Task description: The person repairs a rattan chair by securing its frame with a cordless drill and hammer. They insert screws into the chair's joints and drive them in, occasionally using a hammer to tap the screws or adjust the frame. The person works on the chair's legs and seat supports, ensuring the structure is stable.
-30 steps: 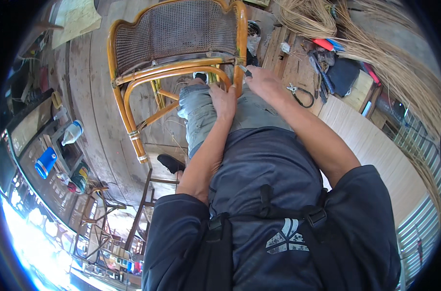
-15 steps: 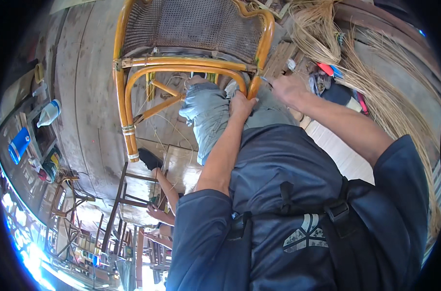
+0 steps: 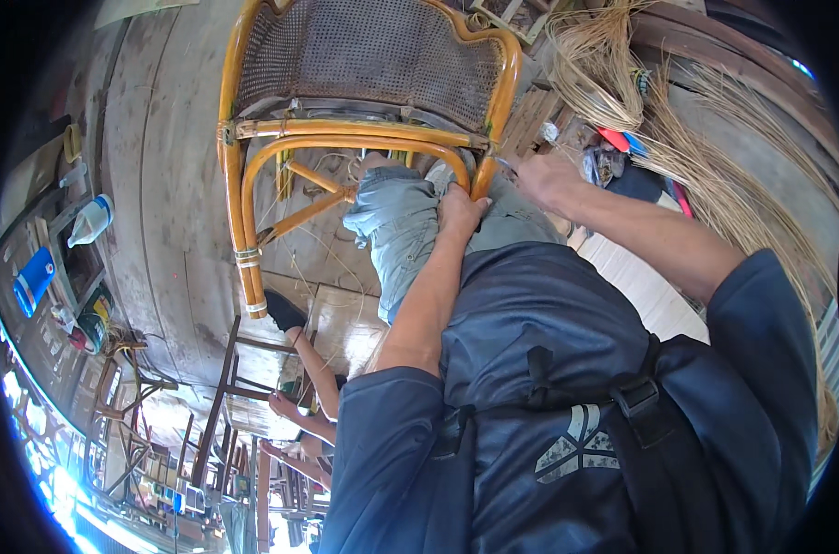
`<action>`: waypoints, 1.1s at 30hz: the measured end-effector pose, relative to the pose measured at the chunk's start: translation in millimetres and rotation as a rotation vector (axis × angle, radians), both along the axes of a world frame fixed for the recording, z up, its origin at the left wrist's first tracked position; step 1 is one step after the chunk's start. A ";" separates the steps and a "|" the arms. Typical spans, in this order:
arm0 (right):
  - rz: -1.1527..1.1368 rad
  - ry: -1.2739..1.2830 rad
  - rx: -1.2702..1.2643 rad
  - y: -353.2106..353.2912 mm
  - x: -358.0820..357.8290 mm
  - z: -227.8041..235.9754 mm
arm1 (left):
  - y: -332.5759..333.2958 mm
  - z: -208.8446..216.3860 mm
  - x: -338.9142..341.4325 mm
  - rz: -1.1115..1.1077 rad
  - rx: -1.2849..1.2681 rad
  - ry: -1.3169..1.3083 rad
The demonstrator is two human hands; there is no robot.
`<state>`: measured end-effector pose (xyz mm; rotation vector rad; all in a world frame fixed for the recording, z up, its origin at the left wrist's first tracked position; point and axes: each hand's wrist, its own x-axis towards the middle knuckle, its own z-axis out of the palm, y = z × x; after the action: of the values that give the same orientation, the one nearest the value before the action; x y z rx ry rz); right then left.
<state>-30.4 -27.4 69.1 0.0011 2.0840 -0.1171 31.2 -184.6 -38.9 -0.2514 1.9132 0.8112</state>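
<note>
Chair on the go: L hand on its leg, R hand w/ tool

Chair (image 3: 355, 130) is far, about mid-scene, just past the person's knees: glossy yellow-brown cane frame, dark woven panel on its far side, legs pointing near. L leg has pale bindings nr its end; curved brace runs btwn the two legs.

L hand (image 3: 461, 212): closed round the near end of the R leg & brace, thumb on the R side. R hand (image 3: 550, 183): just R of that leg, fingers curled round a small metal tool (image 3: 506, 168), tip pointing L at the leg. Can't tell tool's kind, or whether tip touches.

Grey trousers (image 3: 405, 226) sit btwn chair & dark shirt (image 3: 549, 314).

Far R: looped bundle of pale strands (image 3: 604, 78), plus long loose strands (image 3: 724, 198) trailing nearer. Red item (image 3: 612, 139) & blue item (image 3: 637, 145) lie by the bundle, clear bag (image 3: 608, 166) just nearer. Pale board (image 3: 645, 286) is under the R forearm.

L side, on plank floor (image 3: 175, 175) & beyond: white bottle (image 3: 90, 222), blue tub (image 3: 35, 281) just nearer. Near L: dark wood frame (image 3: 218, 406), w/ another person's shoe (image 3: 283, 311) & hand (image 3: 284, 404) beside it.
</note>
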 end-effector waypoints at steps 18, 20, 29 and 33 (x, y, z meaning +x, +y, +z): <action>-0.118 0.043 -0.053 4.8 9.8 -1.2 | -1.7 0.9 -0.4 0.031 0.023 -0.010; 0.119 -0.046 0.026 1.3 -0.1 0.5 | -4.9 0.8 1.0 0.042 0.037 -0.029; -0.794 0.173 -0.215 -5.5 54.0 -35.4 | -3.8 -0.1 7.1 0.026 0.036 -0.044; -2.078 -0.388 -0.265 -2.8 29.8 -13.7 | -5.5 4.6 -7.6 0.016 0.003 -0.024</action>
<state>-0.6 -30.2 55.4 1.7947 0.8649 -1.4231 23.6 -190.1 -34.3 -0.2734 1.8891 0.8180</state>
